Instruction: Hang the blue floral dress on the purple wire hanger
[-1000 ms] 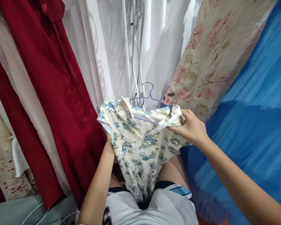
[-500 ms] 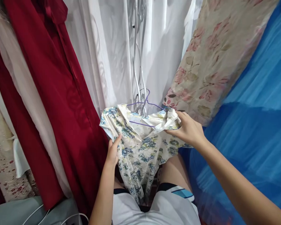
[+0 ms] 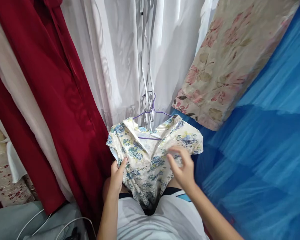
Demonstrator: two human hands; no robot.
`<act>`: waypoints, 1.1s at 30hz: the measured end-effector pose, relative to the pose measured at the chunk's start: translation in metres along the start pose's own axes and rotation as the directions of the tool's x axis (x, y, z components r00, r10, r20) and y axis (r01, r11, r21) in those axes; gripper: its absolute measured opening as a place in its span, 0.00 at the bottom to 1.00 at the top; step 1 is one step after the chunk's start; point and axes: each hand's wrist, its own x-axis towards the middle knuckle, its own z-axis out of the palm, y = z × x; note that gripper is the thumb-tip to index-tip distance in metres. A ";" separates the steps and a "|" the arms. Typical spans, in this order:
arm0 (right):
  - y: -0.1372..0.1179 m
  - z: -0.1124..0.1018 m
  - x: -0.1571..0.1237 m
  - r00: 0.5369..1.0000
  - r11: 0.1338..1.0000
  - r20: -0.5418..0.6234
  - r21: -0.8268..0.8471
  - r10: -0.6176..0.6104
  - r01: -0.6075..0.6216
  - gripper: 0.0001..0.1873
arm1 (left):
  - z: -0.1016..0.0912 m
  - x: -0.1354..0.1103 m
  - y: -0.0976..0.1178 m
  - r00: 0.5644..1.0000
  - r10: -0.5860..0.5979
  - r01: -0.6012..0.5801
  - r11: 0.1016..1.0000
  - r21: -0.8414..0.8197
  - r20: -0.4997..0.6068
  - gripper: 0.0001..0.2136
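Observation:
In front of me a cream blouse [image 3: 137, 156] with blue and yellow flowers hangs on a thin purple hanger [image 3: 153, 110]. The collar lies spread in a V and the hanger's lower bar shows inside the neck opening. My left hand [image 3: 117, 175] grips the blouse's side below the sleeve, thumb on the front and the other fingers mostly hidden behind. Over the blouse's other side is my right hand [image 3: 183, 166], thumb and forefinger apart, slightly blurred, with nothing seen between them.
White metal scrollwork [image 3: 147, 73] stands before white curtains [image 3: 122, 60]. A dark red dress [image 3: 57, 110] hangs on the left. A floral cloth [image 3: 210, 73] and a blue tulle gown [image 3: 252, 160] hang on the right. A white cable [image 3: 75, 220] loops at lower left.
My right hand has let go of the collar by the shoulder and moved down and left over the front. That sleeve now lies spread out. My left hand keeps its hold, slightly lower.

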 end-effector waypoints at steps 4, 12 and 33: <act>0.004 0.049 -0.036 0.803 0.855 0.496 0.203 0.331 -0.477 0.20 | 0.003 -0.009 -0.005 1.000 0.008 -0.008 0.997 0.070 -0.008 0.20; 0.014 0.056 -0.021 0.804 0.772 0.483 0.341 0.346 -0.537 0.21 | 0.009 -0.030 -0.011 1.000 0.031 -0.031 0.982 0.185 0.008 0.20; 0.010 0.038 -0.035 0.694 0.566 0.586 0.430 0.418 -0.703 0.14 | 0.066 -0.047 -0.062 0.869 0.279 -0.454 0.779 0.433 0.409 0.09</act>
